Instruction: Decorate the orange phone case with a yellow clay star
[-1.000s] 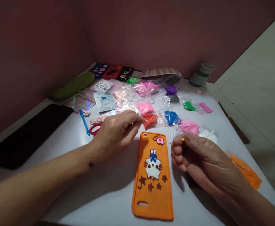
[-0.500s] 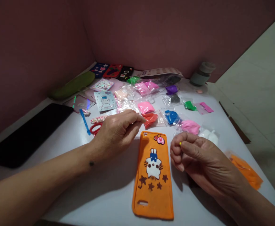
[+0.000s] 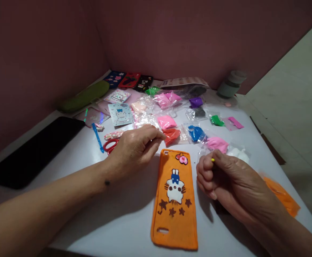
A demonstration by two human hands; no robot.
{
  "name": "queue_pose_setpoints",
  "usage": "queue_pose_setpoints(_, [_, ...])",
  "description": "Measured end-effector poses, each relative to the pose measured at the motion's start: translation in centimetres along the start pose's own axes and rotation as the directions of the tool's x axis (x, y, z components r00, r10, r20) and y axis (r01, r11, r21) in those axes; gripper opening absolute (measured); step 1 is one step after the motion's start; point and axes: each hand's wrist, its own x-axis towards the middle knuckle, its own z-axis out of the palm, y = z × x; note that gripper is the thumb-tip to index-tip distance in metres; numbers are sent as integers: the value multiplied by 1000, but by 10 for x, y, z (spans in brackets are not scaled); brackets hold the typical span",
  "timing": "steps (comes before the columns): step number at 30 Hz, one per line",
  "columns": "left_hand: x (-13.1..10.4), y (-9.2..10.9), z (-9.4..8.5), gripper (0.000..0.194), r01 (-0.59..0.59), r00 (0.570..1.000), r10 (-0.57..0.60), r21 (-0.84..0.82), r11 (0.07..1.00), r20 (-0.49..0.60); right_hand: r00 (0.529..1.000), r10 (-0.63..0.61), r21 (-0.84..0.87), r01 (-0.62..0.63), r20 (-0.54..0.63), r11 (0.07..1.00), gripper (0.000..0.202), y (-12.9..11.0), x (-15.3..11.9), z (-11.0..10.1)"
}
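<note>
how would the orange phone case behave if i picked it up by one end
The orange phone case would probably flex, as its slightly wavy rim looks soft. It likely won't roll, lying broad and flat. It seems light, being thin.

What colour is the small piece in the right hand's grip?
The small piece is bright yellow, seen best in the head view.

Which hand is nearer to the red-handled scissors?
Left. The left hand is close beside the scissors, partly hiding them; the right hand, pinching a yellow piece, is across the orange case.
</note>
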Motion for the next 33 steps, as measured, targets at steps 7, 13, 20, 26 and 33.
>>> queue_pose_setpoints(7, [0, 0, 0, 22, 27, 999, -28, 13, 1000, 40, 999, 10, -27, -9, 38, 1000, 13, -1, 0, 1])
queue_pose_setpoints(13, [0, -2, -1, 23, 70, 996, -71, 20, 997, 49, 999, 8, -15, -7, 32, 1000, 15, -1, -2, -1])
queue_pose_setpoints(20, [1, -5, 0, 23, 108, 991, -113, 61, 992, 75, 1000, -15, -35, 16, 21, 999, 15, -2, 0, -2])
queue_pose_setpoints(26, [3, -4, 2, 23, 108, 990, -114, 72, 992, 88, 999, 13, -3, -13, 33, 1000, 13, -1, 0, -2])
queue_pose_setpoints(33, [2, -5, 1, 23, 107, 988, -114, 68, 992, 105, 1000, 16, 2, -16, 18, 1000, 18, 1, 1, -2])
